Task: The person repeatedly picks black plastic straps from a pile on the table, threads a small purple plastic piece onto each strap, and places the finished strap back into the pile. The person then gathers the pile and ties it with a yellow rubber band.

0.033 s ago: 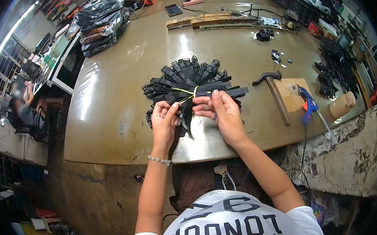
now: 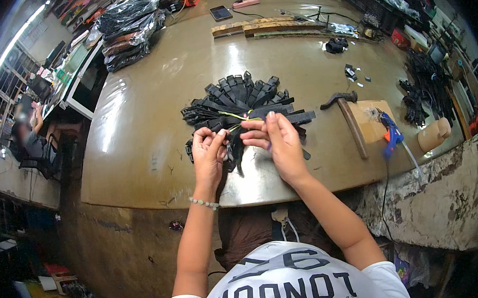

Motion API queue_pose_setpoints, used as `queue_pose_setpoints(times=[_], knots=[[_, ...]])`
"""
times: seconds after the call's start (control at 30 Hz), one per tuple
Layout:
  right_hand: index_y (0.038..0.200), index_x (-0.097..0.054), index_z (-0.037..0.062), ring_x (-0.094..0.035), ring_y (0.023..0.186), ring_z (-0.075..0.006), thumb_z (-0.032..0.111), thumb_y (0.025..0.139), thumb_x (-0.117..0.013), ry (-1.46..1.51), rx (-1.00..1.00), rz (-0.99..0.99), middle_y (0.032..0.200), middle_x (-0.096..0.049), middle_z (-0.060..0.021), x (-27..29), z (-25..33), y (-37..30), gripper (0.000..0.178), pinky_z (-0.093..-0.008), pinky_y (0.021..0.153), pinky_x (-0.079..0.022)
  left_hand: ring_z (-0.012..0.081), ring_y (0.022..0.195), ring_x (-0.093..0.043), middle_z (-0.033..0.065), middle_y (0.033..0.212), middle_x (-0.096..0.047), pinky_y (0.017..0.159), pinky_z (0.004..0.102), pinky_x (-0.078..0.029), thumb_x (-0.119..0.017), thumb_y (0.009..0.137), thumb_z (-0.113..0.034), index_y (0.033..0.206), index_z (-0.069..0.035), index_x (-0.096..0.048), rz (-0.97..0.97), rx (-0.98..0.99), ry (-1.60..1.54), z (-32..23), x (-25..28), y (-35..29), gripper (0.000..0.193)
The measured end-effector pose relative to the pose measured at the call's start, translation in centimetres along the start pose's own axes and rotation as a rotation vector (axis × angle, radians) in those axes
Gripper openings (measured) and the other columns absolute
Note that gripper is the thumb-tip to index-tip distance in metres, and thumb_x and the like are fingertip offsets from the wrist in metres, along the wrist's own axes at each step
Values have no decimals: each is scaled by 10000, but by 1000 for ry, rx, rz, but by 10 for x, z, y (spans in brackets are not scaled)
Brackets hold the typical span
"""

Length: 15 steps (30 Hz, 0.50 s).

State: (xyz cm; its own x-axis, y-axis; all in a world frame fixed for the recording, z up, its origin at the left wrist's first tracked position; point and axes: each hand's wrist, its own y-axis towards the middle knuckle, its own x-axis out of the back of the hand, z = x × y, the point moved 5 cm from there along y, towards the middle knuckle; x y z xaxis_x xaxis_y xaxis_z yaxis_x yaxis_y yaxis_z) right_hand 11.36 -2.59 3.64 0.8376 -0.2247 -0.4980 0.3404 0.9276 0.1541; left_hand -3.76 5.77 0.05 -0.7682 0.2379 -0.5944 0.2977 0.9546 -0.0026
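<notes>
A bundle of black webbing straps with buckles (image 2: 234,96) lies fanned out on the table in front of me. A thin yellow string (image 2: 231,115) crosses its gathered middle. My left hand (image 2: 210,150) is closed at the bundle's near left side, thumb and fingers pinched around the string. My right hand (image 2: 280,143) is at the near right, its fingers bent and its thumb raised, with the string running to it. Its grip is partly hidden. Loose strap ends hang toward me between the hands.
Right of the bundle, a hammer (image 2: 352,127) and a blue glue gun (image 2: 392,135) lie by a cardboard piece (image 2: 359,119). Wooden strips (image 2: 269,26) and a phone (image 2: 220,13) lie farther back. Plastic-wrapped stacks (image 2: 128,32) stand back left. A person (image 2: 30,133) sits at far left.
My right hand has shifted slightly left and toward me. The small string loop standing up over the bundle's middle has drawn down flat. My left hand has hardly moved.
</notes>
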Motion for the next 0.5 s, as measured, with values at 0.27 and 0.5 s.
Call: queue_pose_setpoints(times=[0.27, 0.5], knots=[[1007, -499, -10, -652, 724, -124, 300, 1067, -391, -547, 91, 89, 967, -681, -136, -12, -27, 13, 334, -257, 665, -537, 41, 809, -568, -12, 960, -612, 681, 182, -460, -708, 876, -47, 1203, -15, -628, -138, -52, 462, -17, 8, -12, 338], [980, -502, -16, -647, 688, -143, 251, 1068, -382, -670, 136, 113, 872, -670, -105, -12, -25, 2, 306, -281, 653, -528, 51, 848, -577, -4, 1005, -626, 752, 192, -485, -710, 859, -16, 1265, -16, -608, 2, -143, 465, -11, 1, -21, 418]])
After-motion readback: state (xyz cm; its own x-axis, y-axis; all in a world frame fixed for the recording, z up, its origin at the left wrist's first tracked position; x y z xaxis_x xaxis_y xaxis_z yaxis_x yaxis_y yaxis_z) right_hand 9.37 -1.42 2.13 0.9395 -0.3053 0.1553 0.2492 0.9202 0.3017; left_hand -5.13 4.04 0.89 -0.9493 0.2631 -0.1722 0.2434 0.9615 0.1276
